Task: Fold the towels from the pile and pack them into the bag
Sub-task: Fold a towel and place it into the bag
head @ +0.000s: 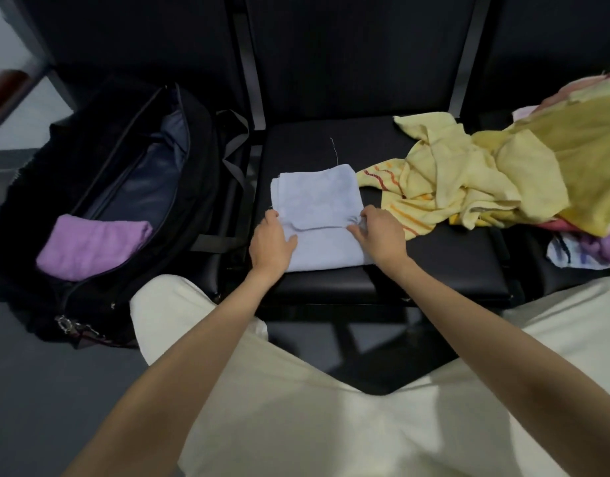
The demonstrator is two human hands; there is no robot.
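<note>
A pale blue towel lies partly folded on the middle black seat. My left hand holds its left edge at the fold line. My right hand pinches the bunched right edge of the same towel. The black bag stands open on the seat to the left, with a folded purple towel inside it. The pile of towels, mostly yellow, spreads over the seat to the right.
Black seat backs rise behind the seats. The bag's grey straps hang between bag and towel. My legs in cream trousers fill the foreground. A loose thread lies beyond the blue towel.
</note>
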